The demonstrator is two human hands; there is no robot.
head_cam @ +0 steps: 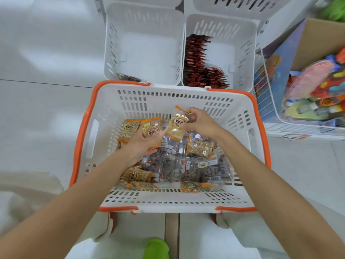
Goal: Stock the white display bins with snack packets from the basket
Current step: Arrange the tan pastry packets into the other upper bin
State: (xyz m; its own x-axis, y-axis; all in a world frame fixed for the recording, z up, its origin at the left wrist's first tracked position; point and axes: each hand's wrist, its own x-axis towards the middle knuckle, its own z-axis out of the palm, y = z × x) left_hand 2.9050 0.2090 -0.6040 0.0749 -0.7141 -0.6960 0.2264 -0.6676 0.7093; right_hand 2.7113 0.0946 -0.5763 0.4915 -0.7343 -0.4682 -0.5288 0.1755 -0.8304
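snack packets (179, 165) in basket (168, 201), some in fingers of left hand (147, 142), one in right hand (202, 124); red sachets (197, 68) in white bin (245, 43)

Pale glossy floor (37, 113) — wire toy rack (266, 86) at right.

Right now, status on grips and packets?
Left grip holds a few orange-edged packets. Right grip pinches a single packet, over basket. Left bin nearly bare, path clear.

The white basket (169, 200) with an orange rim sits near, full of orange-edged peanut packets (200, 147) and clear packets of dark snacks (168, 166). Farther, the left bin (149, 53) is almost empty; the right bin (225, 53) holds upright red packets (195, 61) along its left wall.
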